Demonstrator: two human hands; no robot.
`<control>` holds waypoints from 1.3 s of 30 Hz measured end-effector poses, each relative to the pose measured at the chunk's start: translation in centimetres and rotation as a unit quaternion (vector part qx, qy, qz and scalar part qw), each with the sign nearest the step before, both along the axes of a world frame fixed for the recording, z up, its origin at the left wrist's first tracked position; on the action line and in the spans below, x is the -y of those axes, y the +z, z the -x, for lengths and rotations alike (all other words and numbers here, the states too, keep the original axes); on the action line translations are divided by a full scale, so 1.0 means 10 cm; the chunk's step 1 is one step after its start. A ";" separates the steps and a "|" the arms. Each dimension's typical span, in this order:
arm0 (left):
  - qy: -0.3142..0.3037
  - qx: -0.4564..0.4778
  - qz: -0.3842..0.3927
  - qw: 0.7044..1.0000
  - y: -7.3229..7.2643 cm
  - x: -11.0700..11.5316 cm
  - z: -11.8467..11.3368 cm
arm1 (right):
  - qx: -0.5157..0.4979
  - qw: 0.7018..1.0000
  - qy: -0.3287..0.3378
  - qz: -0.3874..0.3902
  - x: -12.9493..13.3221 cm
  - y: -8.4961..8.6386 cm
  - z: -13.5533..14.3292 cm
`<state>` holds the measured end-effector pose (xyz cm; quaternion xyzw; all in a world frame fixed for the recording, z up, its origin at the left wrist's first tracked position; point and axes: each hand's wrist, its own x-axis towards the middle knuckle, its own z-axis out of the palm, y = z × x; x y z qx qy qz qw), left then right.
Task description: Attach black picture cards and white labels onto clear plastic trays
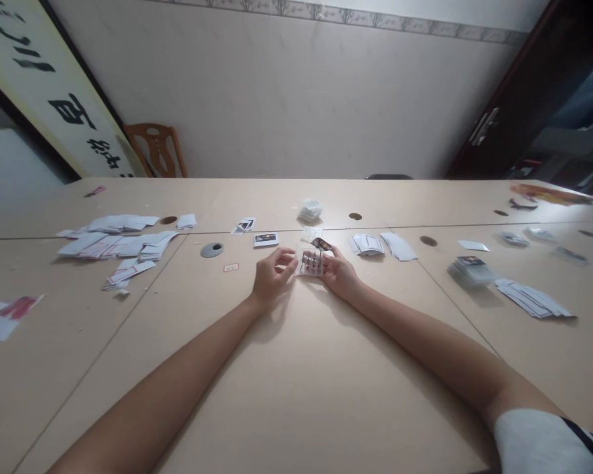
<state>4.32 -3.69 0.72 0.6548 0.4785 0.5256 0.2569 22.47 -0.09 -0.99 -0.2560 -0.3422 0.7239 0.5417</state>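
Note:
A small clear plastic pack (pixel 311 263) with rows of small dark pieces is held up over the table in front of me. My right hand (pixel 343 273) grips its right edge between thumb and fingers. A dark printed card (pixel 321 244) sticks up by those same fingertips; whether they hold it is unclear. At the pack's left edge, my left hand (pixel 274 276) is curled, thumb and forefinger pinching the clear margin. Just behind the pack lies a small clear sachet (pixel 311 233). To the left hand's upper left rests a stack of printed cards (pixel 265 240).
Further back is a pile of clear plastic sleeves (pixel 310 210). White paper stacks lie at left (pixel 118 245) and right (pixel 368 245). Further right stand a stack of clear packs (pixel 470 271) and fanned white strips (pixel 534 299). The tabletop (pixel 296 395) has round cable holes.

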 end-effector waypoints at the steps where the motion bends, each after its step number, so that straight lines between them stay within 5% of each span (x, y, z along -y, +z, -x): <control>1: 0.000 -0.011 -0.001 1.000 0.01 0.01 0.00 | 0.002 1.000 0.001 0.000 0.00 0.00 0.00; 9: -0.080 -0.095 0.001 0.992 0.01 -0.01 0.01 | 0.023 0.999 0.024 -0.042 0.06 0.05 0.01; 16: -0.071 -0.090 -0.006 0.993 -0.05 -0.03 0.00 | 0.037 0.995 0.049 -0.073 0.13 0.10 0.01; 39: -0.078 -0.006 0.064 0.995 -0.07 -0.08 0.04 | 0.115 0.982 0.041 -0.142 0.08 -0.11 0.02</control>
